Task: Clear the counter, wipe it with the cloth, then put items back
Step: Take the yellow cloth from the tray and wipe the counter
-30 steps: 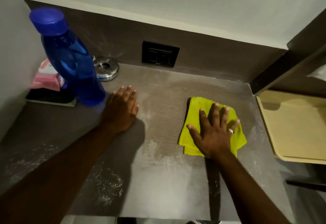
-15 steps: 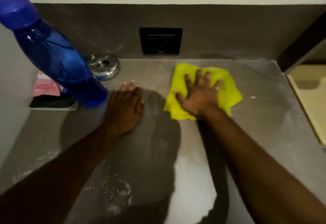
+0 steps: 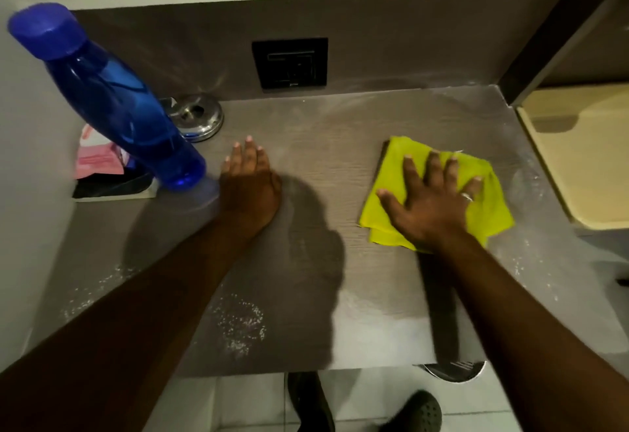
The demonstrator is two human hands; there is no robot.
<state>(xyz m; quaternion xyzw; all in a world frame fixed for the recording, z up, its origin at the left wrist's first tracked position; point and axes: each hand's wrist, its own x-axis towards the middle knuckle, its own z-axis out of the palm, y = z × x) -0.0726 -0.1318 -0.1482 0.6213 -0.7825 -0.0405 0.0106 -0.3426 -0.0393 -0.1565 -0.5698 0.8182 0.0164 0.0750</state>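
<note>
White specks (image 3: pixel 241 326) dust the near edge of the bench (image 3: pixel 323 295). Farther in, the right hand (image 3: pixel 430 200) presses flat, fingers spread, on the yellow cloth (image 3: pixel 490 213); the left hand (image 3: pixel 250 186) lies flat and empty beside the blue bottle (image 3: pixel 112 98).

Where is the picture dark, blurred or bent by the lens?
Head view: dim light; the left hand casts a dark shadow on the counter; the blue bottle leans outward from wide-angle distortion; the shoes at the lower edge look smeared.
</note>
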